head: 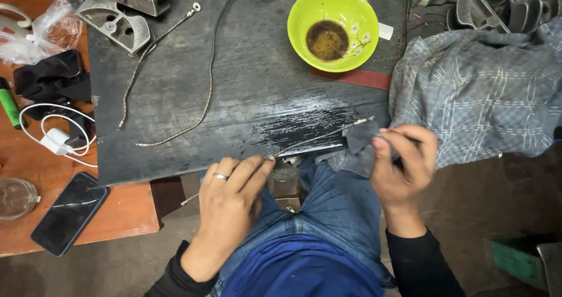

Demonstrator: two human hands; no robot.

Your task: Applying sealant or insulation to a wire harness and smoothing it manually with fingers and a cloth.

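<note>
My left hand point(229, 200), with a ring on one finger, pinches a thin metal chain point(319, 137) against the front edge of a dark scratched work board point(246, 80). The chain runs up and to the right across the board's worn silvery patch. My right hand point(403, 162) grips a small dark piece of abrasive sheet or cloth point(358, 135) folded around the chain's far end. Both hands are over my lap, above blue jeans.
Two more chains point(146, 54) lie on the board. A green bowl point(332, 27) with dark liquid sits at the back, a plaid cloth point(474, 92) to the right. A phone point(69, 213), charger cable point(55, 134), glass jar point(14, 197) and metal blocks point(114, 21) are left.
</note>
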